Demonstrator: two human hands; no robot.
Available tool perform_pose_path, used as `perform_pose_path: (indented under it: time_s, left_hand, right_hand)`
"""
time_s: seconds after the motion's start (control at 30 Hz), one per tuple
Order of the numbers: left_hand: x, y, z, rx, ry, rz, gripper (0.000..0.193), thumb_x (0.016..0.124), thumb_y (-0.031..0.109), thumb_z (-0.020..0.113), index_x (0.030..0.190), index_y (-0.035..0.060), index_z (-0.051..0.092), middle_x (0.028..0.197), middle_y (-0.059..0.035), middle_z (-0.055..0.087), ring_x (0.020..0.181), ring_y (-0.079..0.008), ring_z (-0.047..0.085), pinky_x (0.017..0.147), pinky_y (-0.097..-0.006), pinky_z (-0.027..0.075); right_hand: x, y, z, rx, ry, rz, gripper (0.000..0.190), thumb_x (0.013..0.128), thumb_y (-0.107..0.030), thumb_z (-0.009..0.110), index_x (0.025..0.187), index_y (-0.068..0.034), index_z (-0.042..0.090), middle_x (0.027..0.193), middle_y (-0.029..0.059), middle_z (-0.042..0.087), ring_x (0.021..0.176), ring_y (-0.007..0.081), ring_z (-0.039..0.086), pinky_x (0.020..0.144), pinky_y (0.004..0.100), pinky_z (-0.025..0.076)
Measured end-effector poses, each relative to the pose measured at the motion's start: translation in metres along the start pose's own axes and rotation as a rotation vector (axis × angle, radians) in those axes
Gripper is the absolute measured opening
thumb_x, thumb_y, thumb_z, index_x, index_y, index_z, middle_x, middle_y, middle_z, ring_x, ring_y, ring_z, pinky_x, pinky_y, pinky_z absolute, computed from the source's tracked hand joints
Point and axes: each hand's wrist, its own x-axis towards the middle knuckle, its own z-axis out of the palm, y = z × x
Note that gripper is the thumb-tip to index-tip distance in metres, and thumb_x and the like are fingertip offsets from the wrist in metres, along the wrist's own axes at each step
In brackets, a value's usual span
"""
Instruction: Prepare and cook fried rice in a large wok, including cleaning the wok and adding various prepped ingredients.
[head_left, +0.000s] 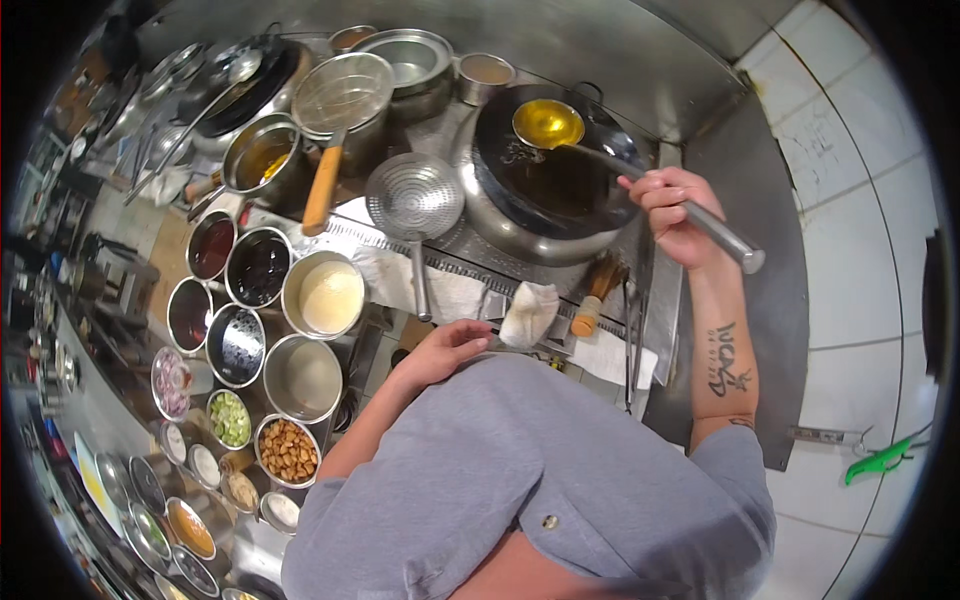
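Observation:
My right hand (679, 214) is closed around the metal handle of a ladle (549, 124). The ladle's bowl holds yellow oil and is over a dark wok (540, 187) with dark, shiny liquid at its bottom. My left hand (450, 346) is at the counter's front edge, beside a folded white cloth (529, 313); its fingers are loosely curled, and whether they touch a control there is not plain. A perforated metal skimmer (415, 196) lies left of the wok, its handle over a white towel (457, 294). A bamboo brush (589, 311) lies in front of the wok.
A wire strainer with a wooden handle (322, 184) rests on a pot. A pot of oil (262, 161) and a second wok (247, 90) stand further left. Metal containers of sauces, chopped greens (229, 418) and brown cubes (287, 450) fill the left side. Tongs (634, 337) lie at the front right.

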Motion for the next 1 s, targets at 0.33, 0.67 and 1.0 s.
perform_pose_path:
  time_s: [0.33,0.67,1.0]
  left_hand:
    - [-0.005,0.0,0.009,-0.05,0.102,-0.037,0.036,0.094,0.017,0.059,0.125,0.0004,0.052,0.119,-0.0085,0.06,0.11,-0.0142,0.055,0.096,-0.0277,0.043]
    - [-0.019,0.002,0.022,-0.09,0.242,-0.072,0.035,0.093,0.018,0.059,0.123,-0.0009,0.053,0.117,-0.0091,0.06,0.108,-0.0148,0.055,0.095,-0.0283,0.043]
    - [-0.049,-0.011,-0.014,-0.186,0.309,0.038,0.037,0.094,0.017,0.058,0.126,0.0,0.051,0.121,-0.0084,0.059,0.11,-0.0157,0.055,0.097,-0.0297,0.042]
  right_hand:
    - [-0.011,0.057,-0.121,-1.063,0.587,-0.346,0.02,0.083,-0.005,0.055,0.103,-0.002,0.056,0.064,0.0027,0.055,0.047,0.0085,0.052,0.041,0.025,0.043]
    - [0.026,0.035,-0.097,-0.54,0.055,-0.374,0.041,0.089,-0.004,0.047,0.13,-0.003,0.044,0.072,0.0027,0.048,0.05,0.0053,0.046,0.041,0.0202,0.04]
    - [0.167,0.116,0.053,-0.326,-0.409,0.148,0.024,0.093,-0.004,0.045,0.117,-0.001,0.046,0.075,0.0031,0.047,0.048,0.006,0.042,0.04,0.0208,0.037]
